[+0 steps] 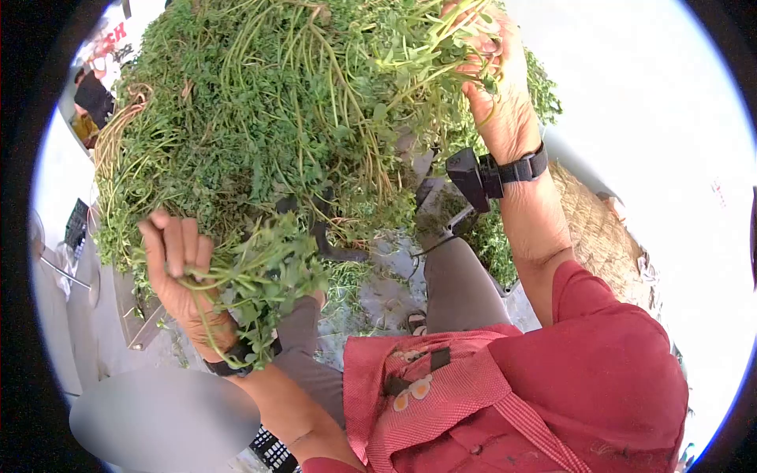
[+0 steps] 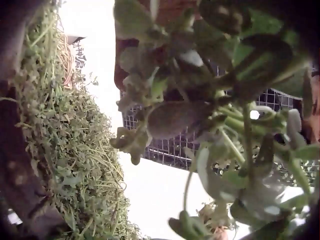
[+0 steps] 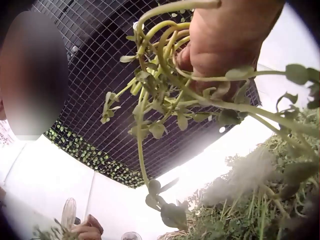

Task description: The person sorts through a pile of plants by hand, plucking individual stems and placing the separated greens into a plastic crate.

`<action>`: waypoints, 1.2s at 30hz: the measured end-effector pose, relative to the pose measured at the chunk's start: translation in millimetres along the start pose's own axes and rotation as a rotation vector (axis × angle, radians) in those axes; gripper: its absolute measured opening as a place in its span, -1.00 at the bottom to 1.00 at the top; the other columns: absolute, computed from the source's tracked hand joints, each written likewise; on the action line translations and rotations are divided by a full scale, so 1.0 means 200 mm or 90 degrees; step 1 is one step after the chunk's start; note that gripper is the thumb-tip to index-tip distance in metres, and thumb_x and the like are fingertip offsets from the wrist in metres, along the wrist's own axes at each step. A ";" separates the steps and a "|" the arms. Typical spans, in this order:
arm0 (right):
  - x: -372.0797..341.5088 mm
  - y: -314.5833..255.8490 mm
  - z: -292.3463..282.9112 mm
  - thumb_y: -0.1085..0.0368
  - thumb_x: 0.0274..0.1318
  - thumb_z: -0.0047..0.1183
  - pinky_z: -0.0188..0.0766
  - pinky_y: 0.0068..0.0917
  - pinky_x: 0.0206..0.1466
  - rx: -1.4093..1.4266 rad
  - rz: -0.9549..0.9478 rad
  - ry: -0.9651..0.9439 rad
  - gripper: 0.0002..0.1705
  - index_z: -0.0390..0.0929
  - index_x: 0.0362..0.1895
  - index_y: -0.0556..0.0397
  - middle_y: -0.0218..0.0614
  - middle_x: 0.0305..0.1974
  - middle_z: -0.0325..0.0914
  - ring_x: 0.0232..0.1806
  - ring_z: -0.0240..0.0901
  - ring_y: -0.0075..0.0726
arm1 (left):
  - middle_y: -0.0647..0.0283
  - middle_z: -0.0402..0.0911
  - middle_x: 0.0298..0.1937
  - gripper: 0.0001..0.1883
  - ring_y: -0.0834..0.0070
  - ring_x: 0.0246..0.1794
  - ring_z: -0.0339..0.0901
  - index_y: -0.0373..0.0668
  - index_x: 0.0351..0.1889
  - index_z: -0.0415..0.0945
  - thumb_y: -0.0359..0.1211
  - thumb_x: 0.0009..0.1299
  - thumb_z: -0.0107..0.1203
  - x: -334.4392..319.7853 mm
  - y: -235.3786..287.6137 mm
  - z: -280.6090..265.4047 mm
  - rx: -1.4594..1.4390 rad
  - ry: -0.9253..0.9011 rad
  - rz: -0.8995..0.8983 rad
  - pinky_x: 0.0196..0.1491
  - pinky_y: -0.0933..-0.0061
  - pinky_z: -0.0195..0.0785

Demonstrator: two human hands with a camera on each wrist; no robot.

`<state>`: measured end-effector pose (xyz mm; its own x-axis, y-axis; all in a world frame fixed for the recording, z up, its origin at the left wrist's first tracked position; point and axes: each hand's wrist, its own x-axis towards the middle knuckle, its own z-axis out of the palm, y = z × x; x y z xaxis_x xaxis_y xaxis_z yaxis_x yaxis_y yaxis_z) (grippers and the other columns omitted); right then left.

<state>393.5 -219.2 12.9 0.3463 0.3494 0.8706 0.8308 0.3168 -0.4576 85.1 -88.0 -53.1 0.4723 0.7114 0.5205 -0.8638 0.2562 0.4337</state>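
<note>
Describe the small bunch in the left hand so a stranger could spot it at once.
Find the big green heap filling the upper part of the head view. At its lower left edge is the left hand, gripping the small bunch. Unlike the heap's dense tangle, this bunch is a loose leafy spray whose lowest part hangs across the black wrist strap.

"What can be read?"
"Red letters (image 1: 114, 34), the last an H, on a pale surface (image 1: 134, 22) at the head view's upper left; dark Chinese characters (image 2: 78, 55), 神 among them, on a white panel (image 2: 95, 30)."
"Far right?"
"Faint reddish marks (image 1: 717, 192), too small to read."
</note>
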 end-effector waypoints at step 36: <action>-0.64 0.01 0.46 0.41 0.04 0.04 0.36 -0.56 -0.30 0.354 0.150 -0.522 -0.84 0.55 -0.24 0.12 -0.31 -0.35 0.57 -0.36 0.48 -0.45 | 0.22 0.42 -0.47 -0.65 0.55 -0.52 0.33 -0.22 -0.32 0.40 -0.10 0.42 -0.15 -0.11 -0.28 -0.12 0.205 0.260 -0.203 -0.48 0.56 0.26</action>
<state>311.3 -182.7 -115.1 -0.1044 0.8865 0.4508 0.3881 0.4537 -0.8022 119.1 -103.1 -107.3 0.5387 0.8419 0.0324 -0.5649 0.3324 0.7552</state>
